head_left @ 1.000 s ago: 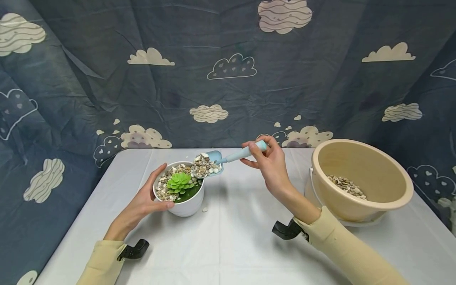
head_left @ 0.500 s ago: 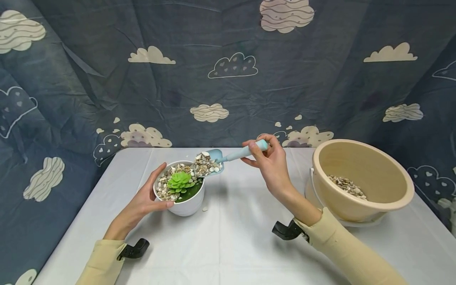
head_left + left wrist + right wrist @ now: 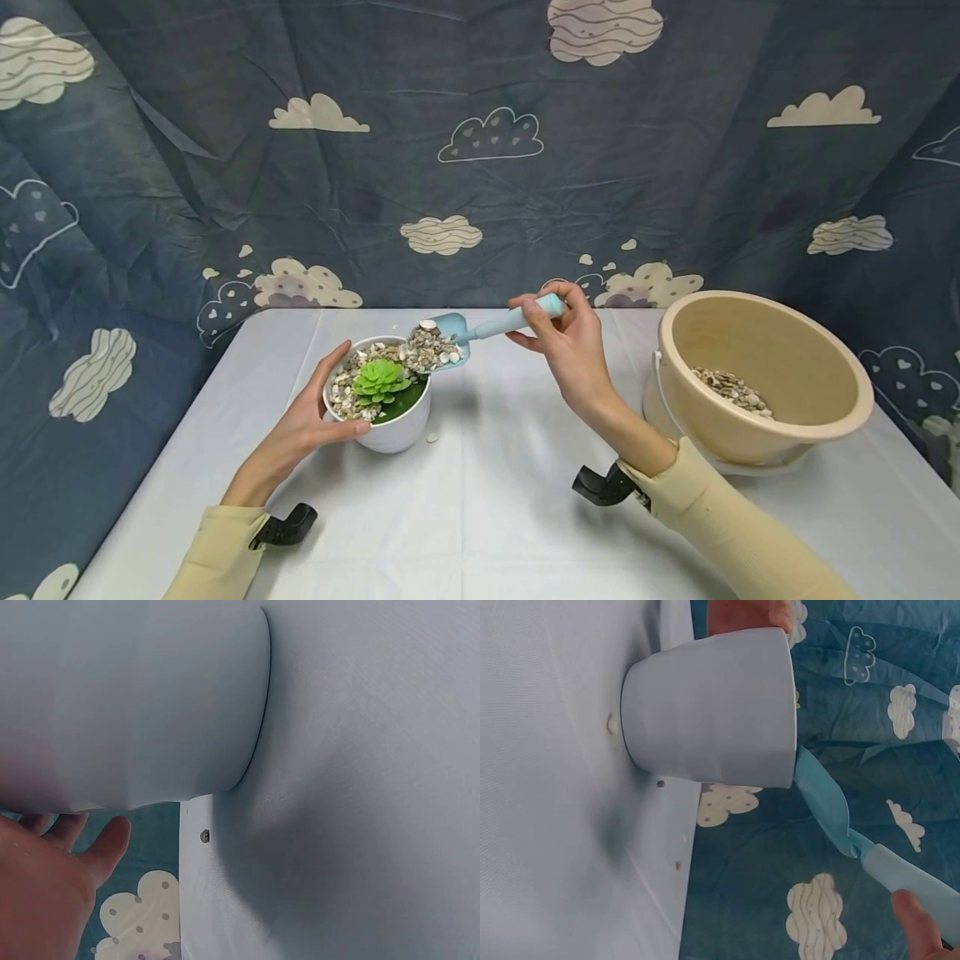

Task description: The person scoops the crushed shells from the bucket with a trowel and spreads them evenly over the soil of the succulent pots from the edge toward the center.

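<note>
Scoop point(image 3: 502, 324) pinched in right hand point(image 3: 573, 354), hardly moved, still holding stones point(image 3: 429, 350) at right rim of pot point(image 3: 393, 437) gripped in left hand point(image 3: 302, 423).

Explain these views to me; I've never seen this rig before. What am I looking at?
No robot here, just a person's bare hands. The widest picture comes from a camera on the head, looking forward and down; the others come from the left wrist camera and right wrist camera. The left hand holds a white pot containing a green succulent and pebbles. The right hand holds a blue scoop, loaded with pebbles, at the pot's rim. On the white cloth, a beige bucket contains more pebbles, and a loose pebble lies beside the pot. A cloud-patterned curtain hangs behind.
</note>
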The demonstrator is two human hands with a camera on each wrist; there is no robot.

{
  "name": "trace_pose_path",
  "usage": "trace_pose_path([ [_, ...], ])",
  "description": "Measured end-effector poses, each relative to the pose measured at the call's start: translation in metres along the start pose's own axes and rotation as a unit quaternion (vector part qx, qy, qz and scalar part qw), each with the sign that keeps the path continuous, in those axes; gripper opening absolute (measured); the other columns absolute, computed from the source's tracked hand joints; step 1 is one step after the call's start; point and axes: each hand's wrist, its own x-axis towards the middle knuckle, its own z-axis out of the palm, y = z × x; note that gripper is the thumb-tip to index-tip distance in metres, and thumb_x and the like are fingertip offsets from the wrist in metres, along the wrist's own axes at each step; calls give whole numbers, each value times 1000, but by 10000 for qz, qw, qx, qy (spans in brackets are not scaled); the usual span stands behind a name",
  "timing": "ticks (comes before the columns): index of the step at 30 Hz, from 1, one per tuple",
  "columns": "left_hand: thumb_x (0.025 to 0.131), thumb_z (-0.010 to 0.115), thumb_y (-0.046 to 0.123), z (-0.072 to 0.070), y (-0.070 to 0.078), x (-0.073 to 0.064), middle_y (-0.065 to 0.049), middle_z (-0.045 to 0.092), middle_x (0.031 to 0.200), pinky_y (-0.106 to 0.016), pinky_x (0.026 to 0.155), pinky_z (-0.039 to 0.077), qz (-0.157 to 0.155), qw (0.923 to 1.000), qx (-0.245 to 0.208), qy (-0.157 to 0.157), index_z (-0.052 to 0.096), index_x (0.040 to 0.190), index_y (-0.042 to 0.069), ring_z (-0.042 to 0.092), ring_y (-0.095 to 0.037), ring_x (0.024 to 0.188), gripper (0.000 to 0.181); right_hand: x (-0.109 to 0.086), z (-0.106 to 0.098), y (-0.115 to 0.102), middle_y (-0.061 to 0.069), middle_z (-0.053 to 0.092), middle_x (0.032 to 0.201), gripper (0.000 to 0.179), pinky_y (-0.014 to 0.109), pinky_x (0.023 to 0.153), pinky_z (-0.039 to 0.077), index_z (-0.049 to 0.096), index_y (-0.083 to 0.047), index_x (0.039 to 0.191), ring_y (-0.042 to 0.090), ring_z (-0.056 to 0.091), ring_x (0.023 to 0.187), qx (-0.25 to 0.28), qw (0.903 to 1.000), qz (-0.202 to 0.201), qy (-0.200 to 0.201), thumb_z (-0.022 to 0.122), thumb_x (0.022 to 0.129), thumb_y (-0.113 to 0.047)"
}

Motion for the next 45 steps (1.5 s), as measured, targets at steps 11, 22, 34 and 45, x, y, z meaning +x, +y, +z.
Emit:
trace_pose_path([
  [11, 82, 74, 8, -3, 1, 0, -7, 5, 162, -23, 108, 27, 96, 9995, -177, -224, 15, 158, 25, 10, -31, 147, 98, -1, -1, 0, 14, 68, 107, 23, 44, 80, 56, 45, 0, 109, 29, 68, 98, -3, 10000, 56, 67, 61, 99, -13],
  [22, 81, 75, 8, -1, 1, 0, -6, 9, 162, -45, 114, 20, 81, 9999, -123, -82, 15, 158, 27, 14, -30, 146, 100, -4, -2, -4, 28, 63, 114, 25, 44, 81, 56, 45, 1, 111, 32, 65, 103, -3, 10000, 17, 79, 61, 98, -13],
  [34, 79, 80, 15, 0, -1, -2, -6, 7, 161, -58, 113, 18, -97, 9998, 176, 91, 15, 158, 30, 12, -33, 145, 104, -3, 4, -3, 26, 63, 113, 26, 43, 82, 56, 44, 2, 111, 35, 65, 102, -39, 9999, -85, 76, 61, 98, -13],
  [45, 80, 75, 8, -2, -2, -1, -6, 4, 163, -60, 113, 9, 183, 9997, -119, -112, 14, 159, 23, 4, -32, 147, 101, -2, 7, -3, 24, 63, 113, 26, 43, 82, 56, 45, 1, 112, 36, 65, 103, -61, 9999, -98, 61, 62, 98, -12],
])
